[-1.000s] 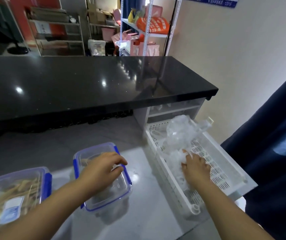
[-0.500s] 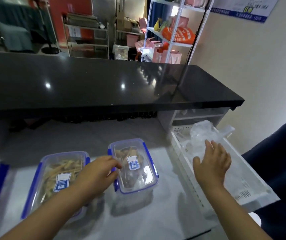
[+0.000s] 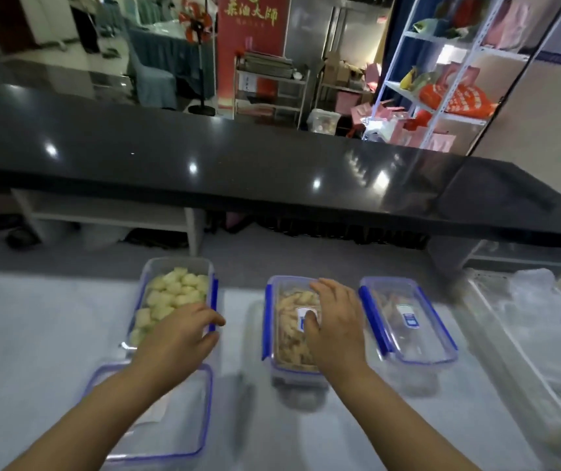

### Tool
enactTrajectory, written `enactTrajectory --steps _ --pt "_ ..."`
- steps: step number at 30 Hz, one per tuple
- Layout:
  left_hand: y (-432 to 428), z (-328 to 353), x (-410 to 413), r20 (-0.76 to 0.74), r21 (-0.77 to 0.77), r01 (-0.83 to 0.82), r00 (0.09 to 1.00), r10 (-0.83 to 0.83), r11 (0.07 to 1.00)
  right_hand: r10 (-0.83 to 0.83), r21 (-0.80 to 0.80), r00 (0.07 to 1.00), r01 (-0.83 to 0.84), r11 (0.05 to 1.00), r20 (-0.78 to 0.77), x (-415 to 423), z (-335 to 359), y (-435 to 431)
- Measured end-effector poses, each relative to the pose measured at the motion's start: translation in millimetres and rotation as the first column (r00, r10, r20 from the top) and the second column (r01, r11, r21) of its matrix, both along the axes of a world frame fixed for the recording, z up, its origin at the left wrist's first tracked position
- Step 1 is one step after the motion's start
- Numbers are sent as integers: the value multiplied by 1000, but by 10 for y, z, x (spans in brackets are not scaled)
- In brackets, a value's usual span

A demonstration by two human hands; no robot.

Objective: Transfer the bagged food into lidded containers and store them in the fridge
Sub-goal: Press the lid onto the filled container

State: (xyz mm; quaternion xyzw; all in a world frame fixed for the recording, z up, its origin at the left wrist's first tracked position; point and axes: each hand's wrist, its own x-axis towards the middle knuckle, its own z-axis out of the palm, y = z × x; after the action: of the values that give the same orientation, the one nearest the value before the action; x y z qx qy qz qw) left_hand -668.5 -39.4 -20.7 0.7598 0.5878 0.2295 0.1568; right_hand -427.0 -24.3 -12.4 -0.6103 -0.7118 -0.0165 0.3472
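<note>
Three clear containers with blue clasps stand in a row on the pale worktop. The left container (image 3: 173, 290) holds pale yellow chunks and has no lid on it; a loose lid (image 3: 173, 426) lies in front of it, partly under my left forearm. My left hand (image 3: 180, 338) sits at this container's near right corner with bent fingers by the blue clasp; whether it grips the rim is unclear. The middle container (image 3: 285, 338), lidded, holds tan strips, and my right hand (image 3: 335, 329) rests flat on its lid. The right container (image 3: 408, 324) is lidded, with darker food inside.
A white slotted tray (image 3: 496, 338) at the right edge holds crumpled clear plastic bags (image 3: 537, 297). A raised black counter (image 3: 272, 171) runs across behind the containers. Shelving with bags and boxes stands beyond it.
The view has swung left, bringing the left container and loose lid into sight. My right hand left the bags in the tray for the middle lid. My left hand moved to the left container.
</note>
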Motion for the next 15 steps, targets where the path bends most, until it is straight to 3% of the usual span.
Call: enactTrajectory --steps 3,7,11,15 --pt "-217 -61 -622 -15 -12 -142 990 142 990 141 -72 990 -142 987 -28 -709 -112 -162" --pt "-469 -274 -1213 -32 -87 -255 967 253 963 216 -330 976 -205 922 -2 -1275 -356 -379" --pt "-632 -494 -1509 -68 -187 -280 960 272 942 29 -582 1000 -26 812 -4 -1495 -559 -558" --pt "-732 -635 -1619 -57 -273 -289 957 285 918 -59 -681 998 63 730 30 -1594 -673 -700"
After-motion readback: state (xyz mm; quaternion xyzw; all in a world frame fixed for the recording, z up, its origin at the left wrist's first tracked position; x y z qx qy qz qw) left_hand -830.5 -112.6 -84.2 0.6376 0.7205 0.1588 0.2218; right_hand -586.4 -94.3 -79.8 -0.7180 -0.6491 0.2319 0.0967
